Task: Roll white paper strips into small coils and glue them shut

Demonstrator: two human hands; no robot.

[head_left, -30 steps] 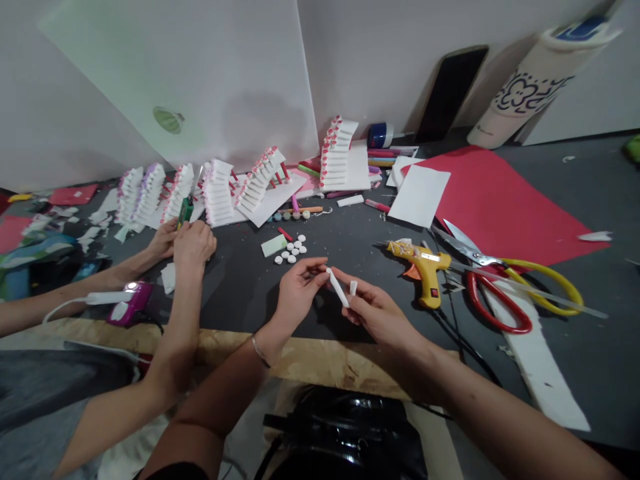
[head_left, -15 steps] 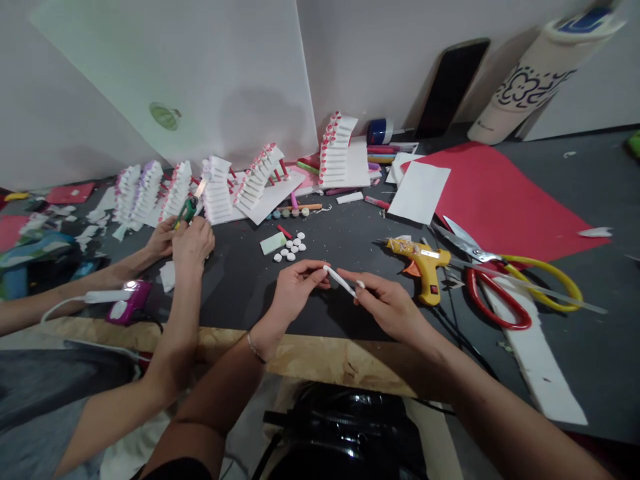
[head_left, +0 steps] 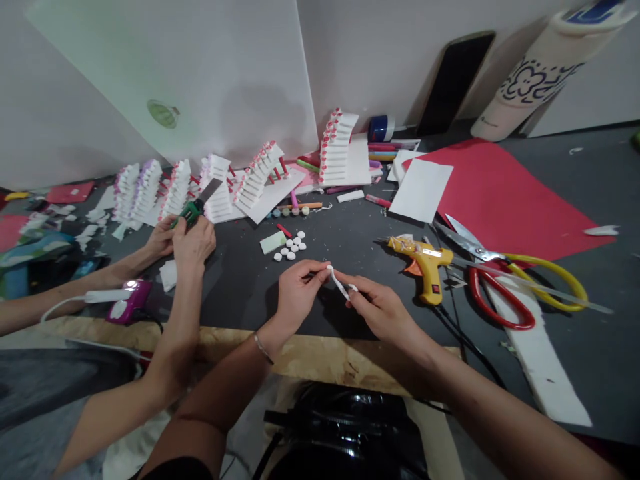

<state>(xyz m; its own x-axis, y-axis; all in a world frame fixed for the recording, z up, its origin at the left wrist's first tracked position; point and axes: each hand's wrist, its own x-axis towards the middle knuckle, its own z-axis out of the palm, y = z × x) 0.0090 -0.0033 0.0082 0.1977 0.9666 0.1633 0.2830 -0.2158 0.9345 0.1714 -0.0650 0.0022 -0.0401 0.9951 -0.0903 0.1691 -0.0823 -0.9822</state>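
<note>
Between my two hands is a thin white strip, curved and tilted, perhaps foam or paper; I cannot tell which. My left hand pinches its upper end between thumb and fingertips. The lower end sits in the closed fingers of my right hand, partly hidden by them. Just beyond my hands lie several small white discs, with a pale green rectangular piece beside them. The strip is held above the dark tabletop.
To the right are a yellow glue gun, large scissors, red sheet and a bottle. Stepped white models line the back. At left, a co-worker's hands hold a green-handled cutter.
The strip in my hands now looks more curved and its lower end has shifted slightly left. The co-worker's cutter blade has tipped over to the right. The view has shifted slightly.
</note>
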